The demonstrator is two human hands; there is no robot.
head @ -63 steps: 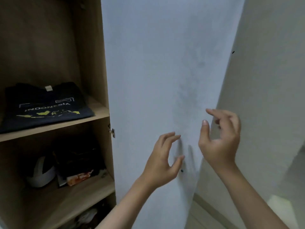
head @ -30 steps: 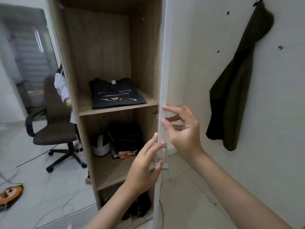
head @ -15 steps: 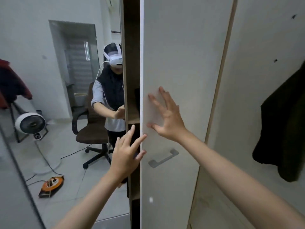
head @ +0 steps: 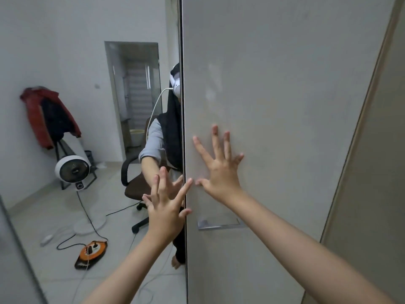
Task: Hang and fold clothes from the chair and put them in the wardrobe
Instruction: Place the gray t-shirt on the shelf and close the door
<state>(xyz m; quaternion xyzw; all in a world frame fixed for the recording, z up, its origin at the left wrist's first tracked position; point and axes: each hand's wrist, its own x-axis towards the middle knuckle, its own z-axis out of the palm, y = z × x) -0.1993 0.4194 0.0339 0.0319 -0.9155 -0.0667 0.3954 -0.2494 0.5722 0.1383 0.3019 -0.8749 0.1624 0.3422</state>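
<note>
The pale wardrobe door point(head: 285, 106) fills the right half of the view and covers the shelves, so no clothes inside show. My right hand point(head: 219, 170) lies flat on the door with fingers spread, above the metal handle point(head: 220, 226). My left hand point(head: 165, 207) is open with fingers spread at the door's left edge, in front of the mirror door point(head: 87, 128). The brown office chair point(head: 135, 183) appears in the mirror reflection behind me.
The mirror reflects a person with a headset, a white fan point(head: 72, 168), a red jacket on a stand point(head: 47, 119), an orange cable reel point(head: 91, 253) with cords on the tiled floor, and a doorway point(head: 133, 95). A wall point(head: 372, 194) stands at the right.
The wardrobe door has swung shut from wide open, hiding the shelves and the folded black shirt. My right hand moved from the door's edge to its face; both hands spread flat.
</note>
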